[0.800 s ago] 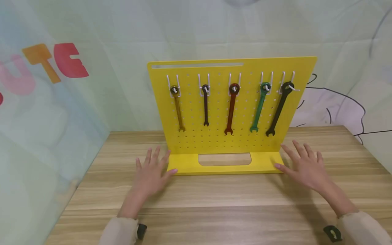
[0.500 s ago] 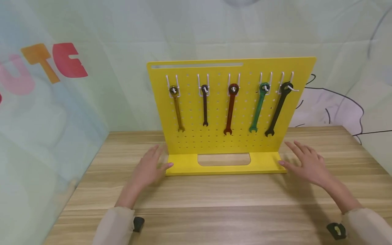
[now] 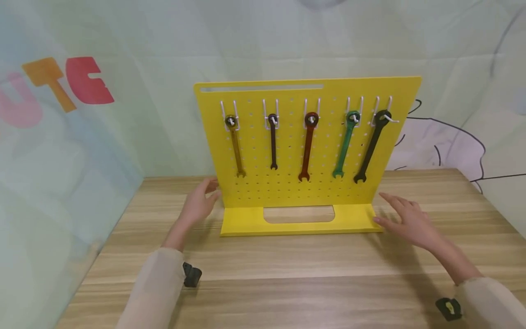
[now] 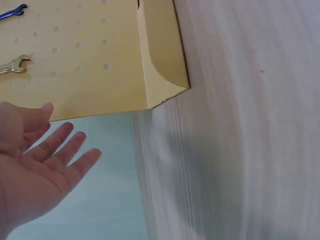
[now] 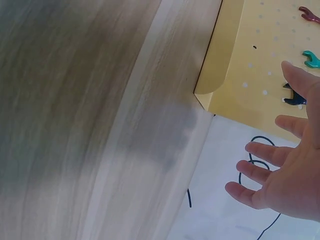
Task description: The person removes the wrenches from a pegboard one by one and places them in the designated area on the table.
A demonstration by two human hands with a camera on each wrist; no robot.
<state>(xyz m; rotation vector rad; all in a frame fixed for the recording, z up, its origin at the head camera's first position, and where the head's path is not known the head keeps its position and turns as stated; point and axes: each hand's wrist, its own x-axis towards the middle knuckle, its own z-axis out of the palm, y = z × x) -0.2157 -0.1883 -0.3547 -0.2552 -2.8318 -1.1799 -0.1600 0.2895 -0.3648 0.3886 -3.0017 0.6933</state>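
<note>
A yellow pegboard [image 3: 287,187] stands upright on its flat base [image 3: 242,221]. Five-in-a-row is not needed to tell it: several wrenches hang by their ring ends from white hooks, among them a gold wrench [image 3: 236,148], a small dark wrench [image 3: 273,146], a red wrench [image 3: 308,148], a green wrench [image 3: 345,144] and a black wrench [image 3: 372,148]. My left hand [image 3: 198,204] is at the board's lower left edge, thumb close to the edge and fingers spread in the left wrist view. Beside the right end of the base is my right hand [image 3: 412,224], fingers extended, holding nothing.
The board stands on a wood-grain table [image 3: 279,278]. Behind the table hangs a pale printed cloth [image 3: 164,119], with large letters at left and a line drawing at right. Small dark devices [image 3: 191,275] sit at both wrists.
My left hand has moved up and forward along the board's left side, away from the base's front corner. My right hand has shifted slightly, its fingers drawn closer together. The wrenches hang as before.
</note>
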